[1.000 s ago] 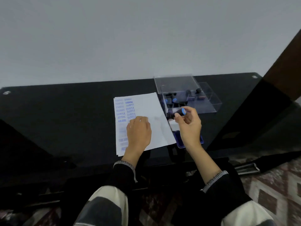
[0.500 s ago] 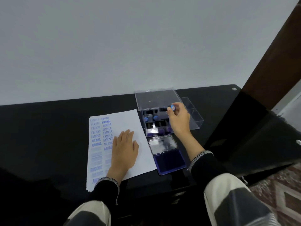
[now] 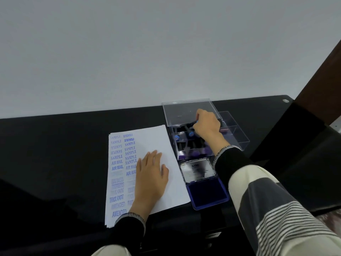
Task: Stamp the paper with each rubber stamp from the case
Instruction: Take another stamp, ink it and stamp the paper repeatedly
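On the black table, the paper [image 3: 158,145] already carries two columns of blue prints – its right part is bare. The left hand [image 3: 150,179] lies flat on it; the right hand [image 3: 207,126] reaches into the case [image 3: 238,139], fingers curled – on a stamp or not, I cannot tell.

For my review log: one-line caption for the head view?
Left hand flat on stamped paper; right hand reaching into the clear stamp case, open ink pad beside.
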Tool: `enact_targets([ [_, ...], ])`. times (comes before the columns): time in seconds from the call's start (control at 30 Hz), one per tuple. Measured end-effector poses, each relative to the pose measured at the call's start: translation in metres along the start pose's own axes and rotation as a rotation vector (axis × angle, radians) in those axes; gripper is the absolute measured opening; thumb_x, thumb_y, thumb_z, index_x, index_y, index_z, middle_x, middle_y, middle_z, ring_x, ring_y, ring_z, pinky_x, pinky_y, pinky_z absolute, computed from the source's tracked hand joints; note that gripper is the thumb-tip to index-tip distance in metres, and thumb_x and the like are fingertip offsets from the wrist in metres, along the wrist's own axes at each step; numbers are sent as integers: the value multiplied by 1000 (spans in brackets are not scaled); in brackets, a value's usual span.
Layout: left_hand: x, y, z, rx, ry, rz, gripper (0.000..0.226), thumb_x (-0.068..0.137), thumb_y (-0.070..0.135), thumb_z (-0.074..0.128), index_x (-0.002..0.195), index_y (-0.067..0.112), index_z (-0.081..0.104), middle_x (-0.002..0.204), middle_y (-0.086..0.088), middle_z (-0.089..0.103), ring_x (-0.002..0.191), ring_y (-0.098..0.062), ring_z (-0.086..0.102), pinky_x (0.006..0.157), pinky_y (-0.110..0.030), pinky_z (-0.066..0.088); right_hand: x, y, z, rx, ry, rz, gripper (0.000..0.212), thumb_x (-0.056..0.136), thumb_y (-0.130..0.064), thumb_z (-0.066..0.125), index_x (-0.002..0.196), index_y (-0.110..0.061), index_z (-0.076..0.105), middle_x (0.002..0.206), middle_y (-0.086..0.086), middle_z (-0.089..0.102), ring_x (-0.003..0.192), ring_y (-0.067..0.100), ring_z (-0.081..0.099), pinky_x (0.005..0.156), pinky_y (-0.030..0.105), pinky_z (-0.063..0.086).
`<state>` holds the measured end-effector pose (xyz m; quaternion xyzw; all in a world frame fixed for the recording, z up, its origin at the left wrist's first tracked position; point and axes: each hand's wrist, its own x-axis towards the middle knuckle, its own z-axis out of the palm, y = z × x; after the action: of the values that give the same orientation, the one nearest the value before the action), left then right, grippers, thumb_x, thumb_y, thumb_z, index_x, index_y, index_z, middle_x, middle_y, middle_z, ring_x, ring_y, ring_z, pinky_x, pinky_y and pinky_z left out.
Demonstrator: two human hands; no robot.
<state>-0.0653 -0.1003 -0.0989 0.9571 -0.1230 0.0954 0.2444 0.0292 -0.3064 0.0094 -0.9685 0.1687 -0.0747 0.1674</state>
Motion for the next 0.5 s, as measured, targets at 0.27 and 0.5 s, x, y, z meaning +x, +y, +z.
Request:
enact_targets([
  [0.27, 0, 0, 0, -7, 7, 0, 47, 99, 30, 41, 143, 15, 42, 151, -1, 38, 144, -19, 25, 121, -42, 12, 11, -17, -2, -196, -145, 21, 29, 85, -7, 58, 114, -7, 56, 116, 14, 60, 106, 33, 58, 75, 36, 41],
  [0.5, -1, 1, -1, -8, 18, 1, 46, 99, 30, 42, 143, 16, 43, 150, 0, 39, 144, -18, 26, 121, -41, 12, 16, -26, -8, -324, -249, -7, 37, 84, -4, 55, 121, -6, 54, 123, 13, 57, 112, 32, 55, 78, 35, 39],
])
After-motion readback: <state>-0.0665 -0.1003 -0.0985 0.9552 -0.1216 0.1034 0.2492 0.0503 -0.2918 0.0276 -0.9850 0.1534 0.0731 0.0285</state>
